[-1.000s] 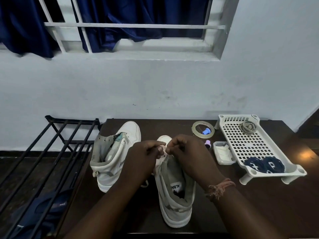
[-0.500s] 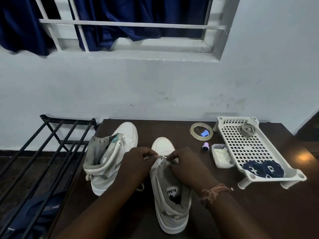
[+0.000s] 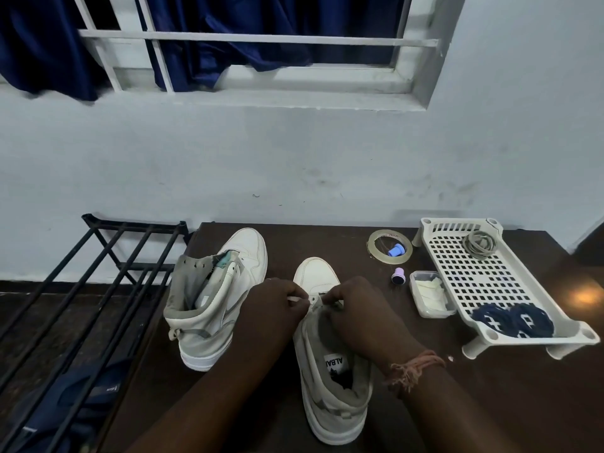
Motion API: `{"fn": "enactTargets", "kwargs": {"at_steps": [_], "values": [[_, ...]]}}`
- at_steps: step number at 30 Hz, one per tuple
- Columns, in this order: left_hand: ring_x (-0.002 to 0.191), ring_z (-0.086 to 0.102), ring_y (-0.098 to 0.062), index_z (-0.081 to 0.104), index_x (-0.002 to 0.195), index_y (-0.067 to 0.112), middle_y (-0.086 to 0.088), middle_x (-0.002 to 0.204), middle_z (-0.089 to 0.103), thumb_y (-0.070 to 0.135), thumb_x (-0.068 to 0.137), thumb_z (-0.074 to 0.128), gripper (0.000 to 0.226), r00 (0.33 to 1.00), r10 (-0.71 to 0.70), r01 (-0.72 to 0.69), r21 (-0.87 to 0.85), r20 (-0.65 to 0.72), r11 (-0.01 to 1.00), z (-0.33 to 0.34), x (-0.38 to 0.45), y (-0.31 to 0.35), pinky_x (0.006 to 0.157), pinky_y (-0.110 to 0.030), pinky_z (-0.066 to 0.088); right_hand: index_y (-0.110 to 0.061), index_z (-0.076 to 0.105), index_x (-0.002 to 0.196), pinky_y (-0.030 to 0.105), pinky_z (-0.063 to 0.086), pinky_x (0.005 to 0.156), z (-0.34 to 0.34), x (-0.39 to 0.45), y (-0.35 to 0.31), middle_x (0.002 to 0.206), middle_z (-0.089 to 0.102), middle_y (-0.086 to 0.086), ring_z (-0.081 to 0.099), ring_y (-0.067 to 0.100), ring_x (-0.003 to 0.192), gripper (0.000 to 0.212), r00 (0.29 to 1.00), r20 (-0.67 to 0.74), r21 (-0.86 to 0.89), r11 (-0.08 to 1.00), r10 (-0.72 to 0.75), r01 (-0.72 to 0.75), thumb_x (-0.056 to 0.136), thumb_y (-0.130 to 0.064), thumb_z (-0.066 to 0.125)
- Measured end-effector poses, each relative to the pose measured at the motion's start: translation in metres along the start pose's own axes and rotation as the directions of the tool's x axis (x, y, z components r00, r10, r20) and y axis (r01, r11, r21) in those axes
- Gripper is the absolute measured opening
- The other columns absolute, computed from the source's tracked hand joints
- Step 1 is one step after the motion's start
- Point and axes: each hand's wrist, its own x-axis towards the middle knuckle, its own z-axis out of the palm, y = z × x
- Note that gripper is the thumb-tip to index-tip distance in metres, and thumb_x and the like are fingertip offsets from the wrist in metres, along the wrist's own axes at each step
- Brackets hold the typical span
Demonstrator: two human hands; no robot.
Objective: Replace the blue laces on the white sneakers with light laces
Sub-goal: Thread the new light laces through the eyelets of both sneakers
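Two white high-top sneakers stand on the dark table. The left sneaker (image 3: 214, 299) has no lace in it and its tongue flops open. Over the front eyelets of the right sneaker (image 3: 330, 371), toe pointing away, my left hand (image 3: 277, 308) pinches the end of a light lace (image 3: 299, 299). My right hand (image 3: 359, 308) pinches the lace or the eyelet edge on the other side; fingers hide which. Two coiled blue laces (image 3: 513, 320) lie in the white tray (image 3: 480, 282). A coiled light lace (image 3: 480, 245) sits at the tray's far end.
A tape roll (image 3: 390, 246) with a blue cap inside, a small purple cap (image 3: 398, 276) and a small clear box (image 3: 429, 294) sit between the sneaker and the tray. A black metal rack (image 3: 98, 273) stands left of the table. The wall is close behind.
The view has shifted, so the shoes and hands sit lower in frame. Both hands stay at the right sneaker's front eyelets, now slightly further apart with a short bit of lace showing.
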Motion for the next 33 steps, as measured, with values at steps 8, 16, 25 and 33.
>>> {"fn": "enactTargets", "kwargs": {"at_steps": [8,16,25,33], "values": [[0.076,0.059,-0.002,0.069,0.078,0.031,0.012,0.079,0.064,0.035,0.082,0.073,0.007,1.0,0.012,-0.012,-0.018,-0.014,1.0,0.012,0.002,-0.003,0.067,-0.024,0.043,-0.029,0.076,0.105,0.037,0.054,0.092,0.002,-0.001,-0.002,0.113,0.068,0.003,0.064,0.027,0.1,0.032,1.0,-0.017,-0.035,0.999,-0.014,0.014,0.081,-0.028,0.055],[0.076,0.06,-0.014,0.071,0.076,0.021,0.002,0.083,0.062,0.023,0.077,0.06,0.011,0.985,0.158,-0.161,0.053,0.064,0.985,0.006,0.003,0.002,0.069,-0.035,0.049,-0.024,0.078,0.101,0.034,0.054,0.088,0.002,-0.002,-0.004,0.107,0.069,0.005,0.065,0.024,0.093,0.026,0.999,-0.028,-0.029,0.999,-0.026,0.026,0.085,-0.025,0.057],[0.074,0.055,-0.016,0.067,0.077,0.019,0.001,0.084,0.055,0.015,0.084,0.064,0.009,0.946,0.319,-0.323,0.138,0.048,0.936,0.007,0.005,-0.002,0.064,-0.037,0.046,-0.029,0.078,0.1,0.032,0.055,0.088,-0.001,-0.004,-0.006,0.108,0.069,0.004,0.066,0.023,0.095,0.029,1.0,-0.004,0.064,0.998,-0.007,0.008,0.079,-0.023,0.059],[0.078,0.056,-0.018,0.068,0.077,0.02,0.003,0.084,0.053,0.021,0.089,0.062,0.014,0.942,0.328,-0.335,0.17,0.067,0.927,0.007,0.009,-0.001,0.066,-0.034,0.043,-0.027,0.08,0.094,0.032,0.056,0.082,0.0,-0.003,-0.009,0.104,0.071,0.004,0.068,0.018,0.087,0.029,1.0,0.012,0.107,0.994,-0.025,0.024,0.076,-0.021,0.058]]}}
